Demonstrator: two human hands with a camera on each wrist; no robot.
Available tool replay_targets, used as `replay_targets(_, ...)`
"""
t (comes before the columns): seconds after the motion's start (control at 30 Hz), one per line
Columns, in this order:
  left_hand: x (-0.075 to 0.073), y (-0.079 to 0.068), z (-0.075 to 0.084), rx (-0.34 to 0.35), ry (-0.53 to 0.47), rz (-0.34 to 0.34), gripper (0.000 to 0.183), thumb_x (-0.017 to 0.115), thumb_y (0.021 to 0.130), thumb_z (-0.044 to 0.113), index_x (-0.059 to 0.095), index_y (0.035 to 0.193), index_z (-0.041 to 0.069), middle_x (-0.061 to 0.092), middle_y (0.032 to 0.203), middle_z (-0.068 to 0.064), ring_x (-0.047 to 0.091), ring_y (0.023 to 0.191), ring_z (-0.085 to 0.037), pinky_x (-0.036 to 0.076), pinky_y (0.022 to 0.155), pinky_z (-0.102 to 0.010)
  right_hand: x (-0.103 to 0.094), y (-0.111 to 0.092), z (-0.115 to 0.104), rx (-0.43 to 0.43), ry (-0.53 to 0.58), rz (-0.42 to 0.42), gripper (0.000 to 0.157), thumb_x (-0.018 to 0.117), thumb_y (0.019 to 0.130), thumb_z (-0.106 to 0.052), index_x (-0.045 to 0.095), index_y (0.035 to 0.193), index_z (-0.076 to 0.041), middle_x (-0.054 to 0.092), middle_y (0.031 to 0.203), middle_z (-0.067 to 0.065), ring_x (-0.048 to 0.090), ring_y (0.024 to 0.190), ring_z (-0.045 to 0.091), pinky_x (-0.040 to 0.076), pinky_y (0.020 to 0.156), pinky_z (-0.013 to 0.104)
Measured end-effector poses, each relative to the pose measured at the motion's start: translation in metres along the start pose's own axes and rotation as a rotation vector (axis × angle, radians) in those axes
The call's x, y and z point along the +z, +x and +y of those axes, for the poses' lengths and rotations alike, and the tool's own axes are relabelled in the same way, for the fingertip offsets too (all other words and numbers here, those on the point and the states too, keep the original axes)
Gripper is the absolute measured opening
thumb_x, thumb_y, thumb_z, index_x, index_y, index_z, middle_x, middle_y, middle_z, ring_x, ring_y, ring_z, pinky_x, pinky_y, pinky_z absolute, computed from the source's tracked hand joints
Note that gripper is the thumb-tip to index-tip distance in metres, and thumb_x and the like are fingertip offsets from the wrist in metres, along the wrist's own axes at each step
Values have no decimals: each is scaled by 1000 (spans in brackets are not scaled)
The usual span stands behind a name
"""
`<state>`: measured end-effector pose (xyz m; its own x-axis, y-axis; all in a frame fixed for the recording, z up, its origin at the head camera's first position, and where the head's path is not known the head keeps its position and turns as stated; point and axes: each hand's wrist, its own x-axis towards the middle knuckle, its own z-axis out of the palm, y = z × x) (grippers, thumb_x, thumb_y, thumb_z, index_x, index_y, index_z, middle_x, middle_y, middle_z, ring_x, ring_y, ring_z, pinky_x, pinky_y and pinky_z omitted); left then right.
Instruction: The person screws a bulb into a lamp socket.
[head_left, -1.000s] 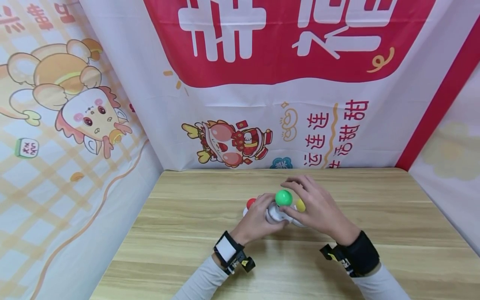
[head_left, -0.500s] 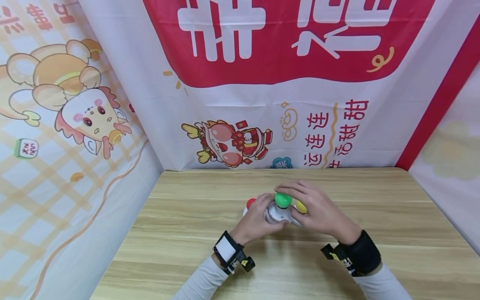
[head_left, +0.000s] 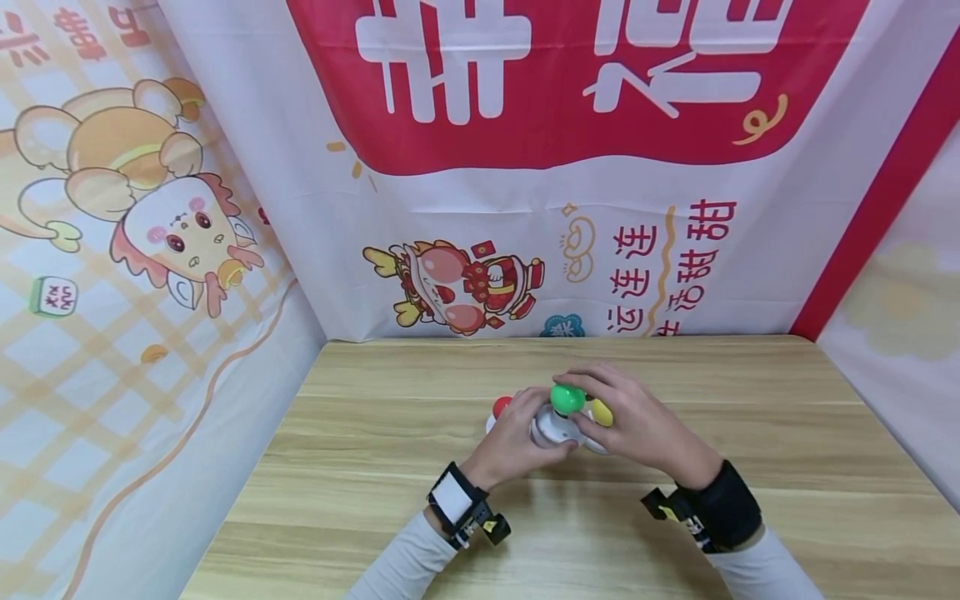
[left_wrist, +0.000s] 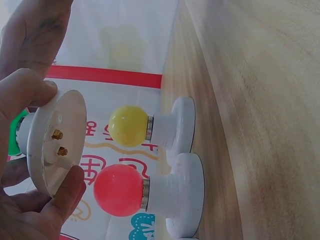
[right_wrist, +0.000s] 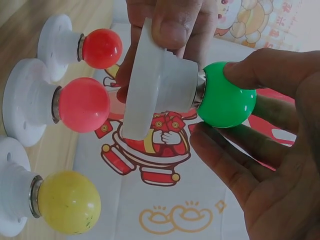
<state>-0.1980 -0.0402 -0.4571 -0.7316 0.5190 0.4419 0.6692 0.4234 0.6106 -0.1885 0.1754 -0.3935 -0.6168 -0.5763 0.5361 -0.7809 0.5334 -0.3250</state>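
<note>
A white round lamp socket [right_wrist: 145, 85] is held up off the table in my left hand [head_left: 516, 443], which grips it by its rim. Its hollow underside, with two brass screws [left_wrist: 58, 134], faces the left wrist camera. A green bulb [right_wrist: 229, 100] sits in the socket's neck, with a strip of its metal cap showing. My right hand [head_left: 633, 421] pinches the bulb, thumb on one side and fingers on the other. Behind the hands stand a red bulb [right_wrist: 102, 48], a pink-red bulb [right_wrist: 84, 105] and a yellow bulb [right_wrist: 70, 202], each in its own white socket.
The three socketed bulbs stand close together on the wooden table [head_left: 375, 492], just beyond and below the held lamp. A printed cloth [head_left: 465, 192] hangs along the table's back edge, and another cloth [head_left: 150, 375] covers the left side.
My right hand's fingers, spread around the green bulb a second ago, closed over its top and then shifted round it slightly. The left hand keeps its hold on the socket, hardly moving.
</note>
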Motion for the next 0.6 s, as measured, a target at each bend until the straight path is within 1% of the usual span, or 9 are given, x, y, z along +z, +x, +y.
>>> replay_targets(0.1, 1, 0, -1, 5, 0, 5, 67, 71, 82, 46, 43, 140, 27, 49, 134, 7, 46, 119, -9, 50, 95, -30, 0, 0, 0, 4, -14, 8, 54, 76, 80, -23, 58, 131, -19, 56, 129, 4, 55, 113, 16, 54, 90, 37)
replay_targets(0.27, 1, -1, 0, -10, 1, 1, 69, 71, 82, 48, 43, 141, 26, 49, 136, 6, 46, 120, -10, 49, 96, -30, 1, 1, 1, -10, -12, 26, 54, 78, 80, -24, 60, 129, -14, 57, 128, 6, 56, 112, 18, 55, 89, 38)
replay_targets(0.4, 0, -2, 1, -23, -1, -2, 71, 74, 79, 47, 43, 140, 26, 47, 137, 7, 46, 120, -8, 49, 97, -29, 2, 2, 2, -28, -11, 52, 55, 80, 78, -24, 60, 128, -12, 57, 126, 6, 57, 109, 17, 56, 87, 36)
replay_targets(0.6, -3, -1, 1, -32, 2, -2, 74, 78, 77, 43, 43, 140, 26, 48, 137, 7, 47, 120, -8, 49, 97, -28, 5, 3, 2, -54, -24, 90, 56, 82, 76, -24, 61, 125, -10, 59, 122, 5, 59, 102, 14, 57, 83, 31)
